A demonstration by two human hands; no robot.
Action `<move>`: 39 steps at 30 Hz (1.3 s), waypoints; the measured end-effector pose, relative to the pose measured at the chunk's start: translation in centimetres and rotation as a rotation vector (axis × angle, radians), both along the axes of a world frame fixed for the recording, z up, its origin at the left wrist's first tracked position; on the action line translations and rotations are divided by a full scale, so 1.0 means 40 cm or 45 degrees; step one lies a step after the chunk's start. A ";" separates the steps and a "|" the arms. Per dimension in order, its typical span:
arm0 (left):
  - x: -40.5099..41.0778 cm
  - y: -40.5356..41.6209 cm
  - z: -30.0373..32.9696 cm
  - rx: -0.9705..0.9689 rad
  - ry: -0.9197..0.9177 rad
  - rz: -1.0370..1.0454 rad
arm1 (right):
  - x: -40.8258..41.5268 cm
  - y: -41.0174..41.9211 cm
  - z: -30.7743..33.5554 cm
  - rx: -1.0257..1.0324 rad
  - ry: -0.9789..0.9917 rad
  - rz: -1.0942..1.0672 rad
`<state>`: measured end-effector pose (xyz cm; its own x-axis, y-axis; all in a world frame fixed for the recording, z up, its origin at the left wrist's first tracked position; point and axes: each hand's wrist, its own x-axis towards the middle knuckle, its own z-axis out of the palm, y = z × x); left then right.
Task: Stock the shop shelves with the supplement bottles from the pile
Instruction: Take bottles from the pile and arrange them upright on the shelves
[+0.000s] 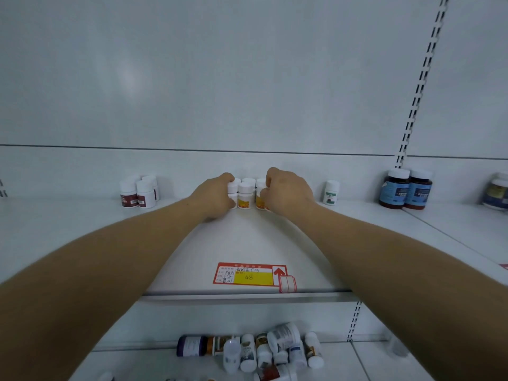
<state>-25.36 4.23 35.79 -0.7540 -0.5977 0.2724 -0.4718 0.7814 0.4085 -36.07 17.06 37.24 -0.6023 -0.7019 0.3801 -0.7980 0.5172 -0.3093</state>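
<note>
Two hands meet at centre frame on the white shelf (247, 243): the left hand (217, 195) and right hand (286, 192), fingers curled, each clasp an end of a cluster of yellow-labelled bottles (246, 195) (white caps up, long axes vertical). The pile (264, 350) lies mostly toppled on the lower shelf, bottom centre.

The left hand (217, 193) covers most of the outer yellow-label bottle (232, 195); the right hand (286, 192) hides the bottle (259, 198) on its side, so neither grip shows plainly. The price tag's (248, 274) handwriting is unreadable. The dark jar (498, 192) at the right edge is cut off and blurred. Labels in the pile (264, 350) are too blurred to read.
</note>
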 end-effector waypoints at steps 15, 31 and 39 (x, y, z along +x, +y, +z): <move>0.005 -0.003 -0.015 0.012 0.088 -0.035 | -0.069 -0.026 -0.023 0.044 -0.204 -0.015; 0.014 -0.001 -0.017 -0.048 0.067 -0.002 | -0.014 -0.037 -0.031 0.024 -0.132 0.184; 0.045 0.036 0.025 0.027 -0.087 -0.012 | 0.004 -0.012 -0.019 0.060 -0.064 0.121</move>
<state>-23.58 5.68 36.77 -0.7759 -0.5959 0.2071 -0.4921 0.7772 0.3922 -35.91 16.59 36.49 -0.5495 -0.7734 0.3161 -0.8283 0.4548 -0.3272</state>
